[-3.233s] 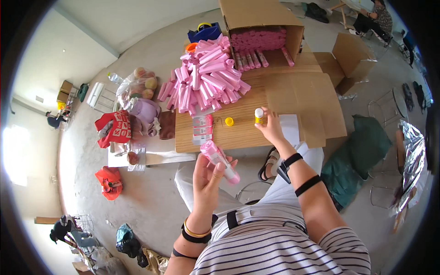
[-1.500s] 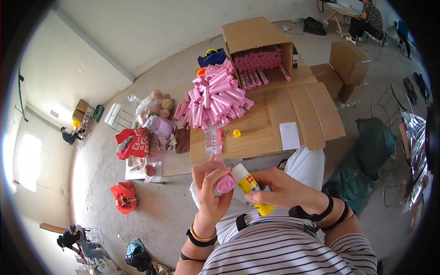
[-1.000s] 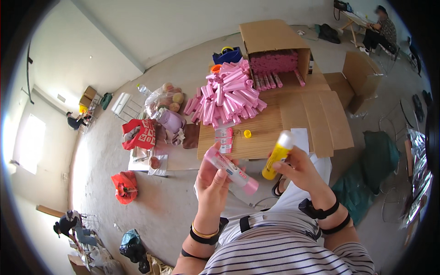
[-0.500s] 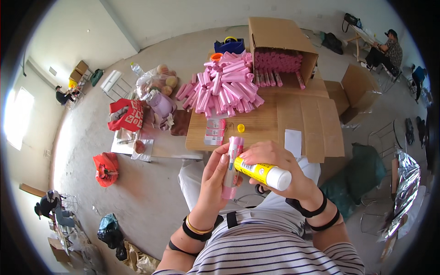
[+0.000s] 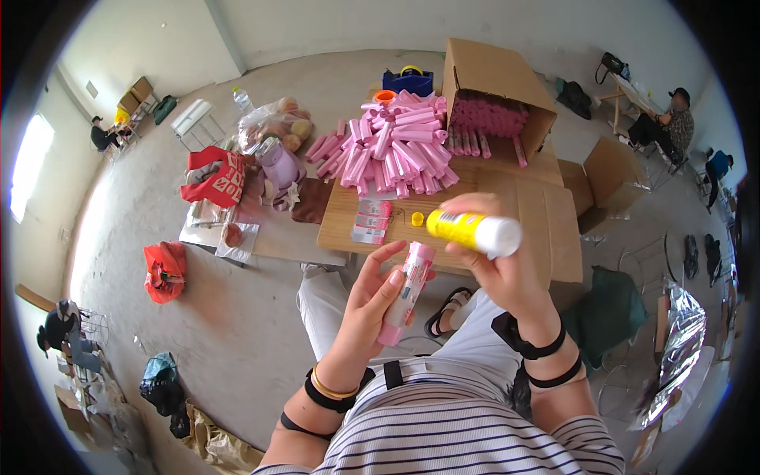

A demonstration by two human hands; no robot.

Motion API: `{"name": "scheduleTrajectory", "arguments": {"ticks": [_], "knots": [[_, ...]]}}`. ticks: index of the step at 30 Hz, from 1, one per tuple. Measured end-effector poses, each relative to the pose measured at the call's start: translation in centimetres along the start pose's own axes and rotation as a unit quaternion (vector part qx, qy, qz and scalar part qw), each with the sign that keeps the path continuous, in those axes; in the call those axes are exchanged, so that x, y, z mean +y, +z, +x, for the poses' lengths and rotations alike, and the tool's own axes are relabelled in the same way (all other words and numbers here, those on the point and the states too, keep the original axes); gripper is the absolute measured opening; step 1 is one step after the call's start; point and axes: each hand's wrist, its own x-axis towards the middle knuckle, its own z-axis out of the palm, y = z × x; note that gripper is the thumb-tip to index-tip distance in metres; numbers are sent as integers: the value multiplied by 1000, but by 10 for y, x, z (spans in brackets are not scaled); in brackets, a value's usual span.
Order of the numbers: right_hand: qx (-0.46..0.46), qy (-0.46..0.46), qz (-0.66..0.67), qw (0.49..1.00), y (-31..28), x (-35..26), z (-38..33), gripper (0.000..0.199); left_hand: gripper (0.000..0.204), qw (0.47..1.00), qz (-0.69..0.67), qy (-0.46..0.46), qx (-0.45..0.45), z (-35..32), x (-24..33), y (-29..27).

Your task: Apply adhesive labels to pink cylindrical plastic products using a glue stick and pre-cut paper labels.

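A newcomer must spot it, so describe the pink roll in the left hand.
Find the wooden table with the heap of pink rolls. In front of it, the left hand holds one pink roll. A pale printed label covers its middle, while the heaped rolls look plain pink.

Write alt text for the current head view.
The left hand holds a labelled pink roll and the right hand a yellow tube. Beyond, a wooden table bears a pile of pink rolls and an open cardboard box.
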Motion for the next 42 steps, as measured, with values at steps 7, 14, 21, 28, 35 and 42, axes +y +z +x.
{"name": "scheduleTrajectory", "arguments": {"ticks": [7,14,21,28,35,42], "knots": [[-6,34,116,993,19,-27,-23,34,43,995,-100,14,4,-2,-2,-19],[3,-21,45,999,55,-32,-39,41,43,983,-147,68,84,-2,0,0],[-67,-17,83,994,47,-42,-47,39,47,986,-154,54,34,-4,-4,-19],[-32,-21,69,997,39,-33,-29,39,48,980,-195,5,42,-3,0,-8],[-4,13,60,998,38,-15,-8,32,57,997,-55,34,42,-4,-6,-12],[141,176,68,972,36,128,-11,30,66,992,-123,0,8,0,-11,-14]]}}
